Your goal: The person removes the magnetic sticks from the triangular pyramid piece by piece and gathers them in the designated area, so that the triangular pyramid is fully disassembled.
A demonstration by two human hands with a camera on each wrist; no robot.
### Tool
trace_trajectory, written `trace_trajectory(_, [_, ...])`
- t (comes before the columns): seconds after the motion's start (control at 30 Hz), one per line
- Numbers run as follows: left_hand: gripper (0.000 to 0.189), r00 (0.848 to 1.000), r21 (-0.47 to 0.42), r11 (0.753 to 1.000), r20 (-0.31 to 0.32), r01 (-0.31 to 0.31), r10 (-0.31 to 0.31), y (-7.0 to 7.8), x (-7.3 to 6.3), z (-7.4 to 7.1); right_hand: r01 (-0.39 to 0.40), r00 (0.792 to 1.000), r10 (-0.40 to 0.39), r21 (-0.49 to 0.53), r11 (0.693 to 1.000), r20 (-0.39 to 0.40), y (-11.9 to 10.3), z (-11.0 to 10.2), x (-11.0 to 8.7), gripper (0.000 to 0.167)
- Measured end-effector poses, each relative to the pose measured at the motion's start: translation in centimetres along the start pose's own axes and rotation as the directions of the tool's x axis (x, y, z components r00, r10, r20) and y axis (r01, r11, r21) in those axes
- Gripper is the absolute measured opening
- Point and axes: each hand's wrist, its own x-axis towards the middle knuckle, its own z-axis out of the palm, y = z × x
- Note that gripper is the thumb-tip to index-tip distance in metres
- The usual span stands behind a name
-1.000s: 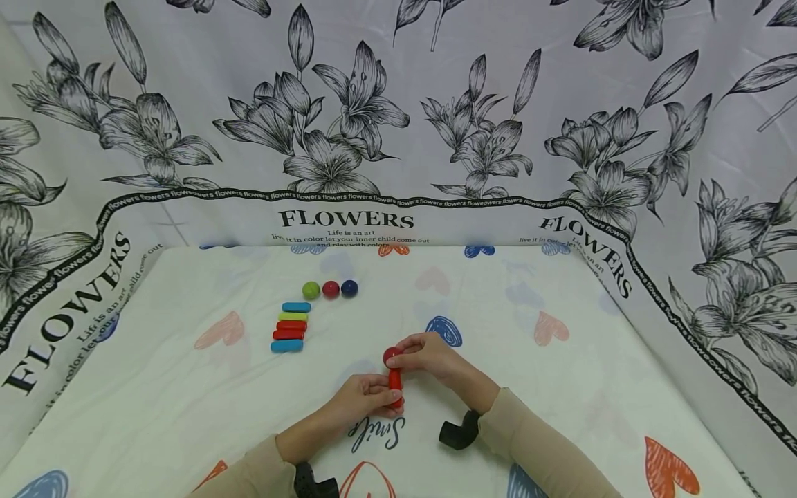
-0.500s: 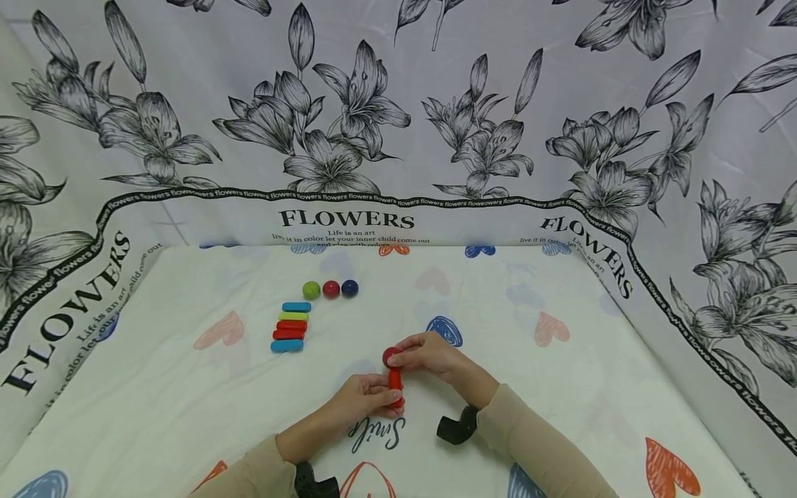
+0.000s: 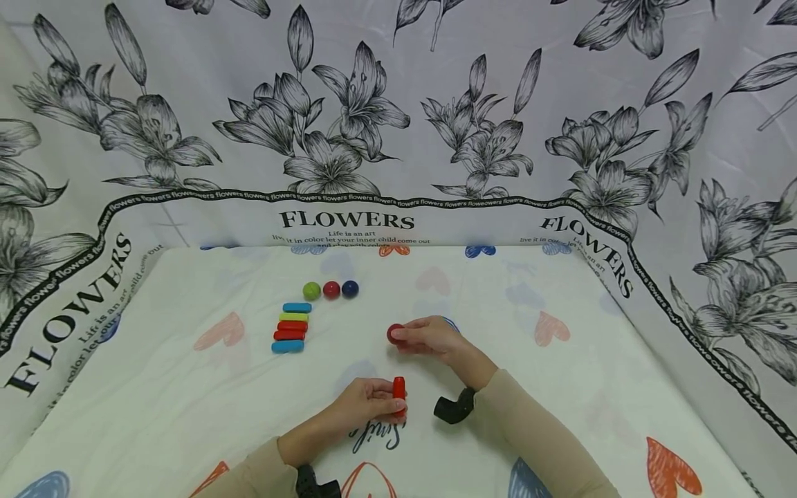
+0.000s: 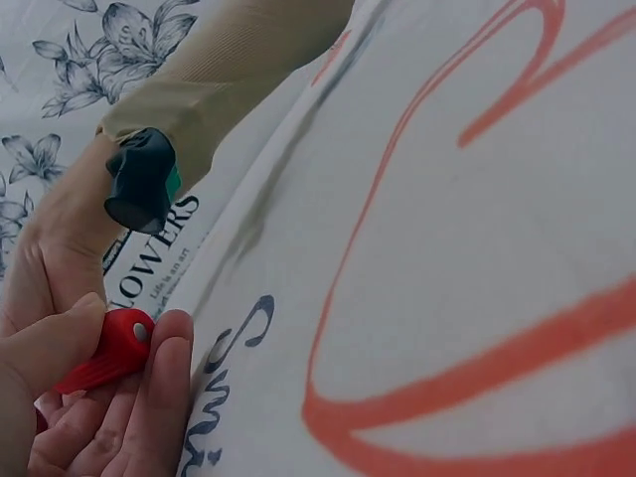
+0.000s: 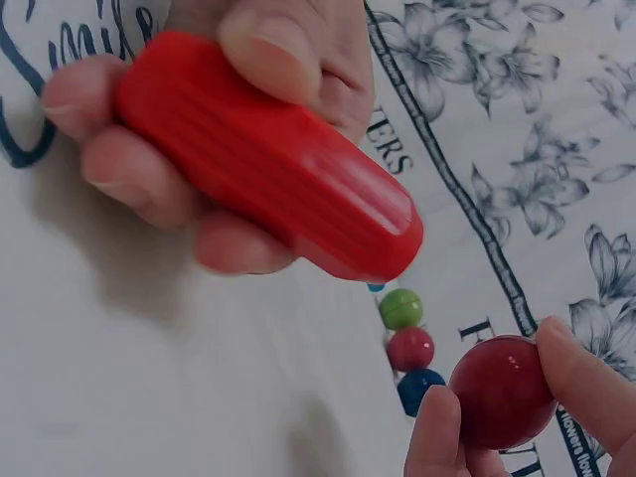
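Note:
My left hand [image 3: 367, 401] pinches a red ridged magnetic rod [image 3: 399, 387] between thumb and fingers, low over the cloth. One end of the rod shows a small silver disc in the left wrist view. Farther forward and to the right, my right hand [image 3: 436, 339] holds a dark red ball [image 5: 502, 393] between thumb and fingertips. A gap separates ball and rod in the head view. In the right wrist view the rod [image 5: 278, 164] fills the foreground, with the left fingers wrapped along its side.
Several short rods lie in a column at left, among them a blue rod [image 3: 288, 347] and a yellow-green rod [image 3: 293, 317]. Behind them sit a green ball [image 3: 311, 290], a red ball [image 3: 331, 290] and a dark blue ball [image 3: 350, 289]. Printed cloth [image 3: 486, 415] covers the table.
The red ball has come away from the rod's end. My right hand has carried it forward, while the left hand keeps the rod and has moved slightly toward me.

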Motion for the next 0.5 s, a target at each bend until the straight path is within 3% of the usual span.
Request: trace_trajectory(0.5, [0.049,0.999,-0.030,0.999,0.026,-0.019,0.020,-0.1,0.2,-0.2,-0.023,0.998,0.021,-0.026,0.999,-0.055,-1.6,0.4,2.6,0.045])
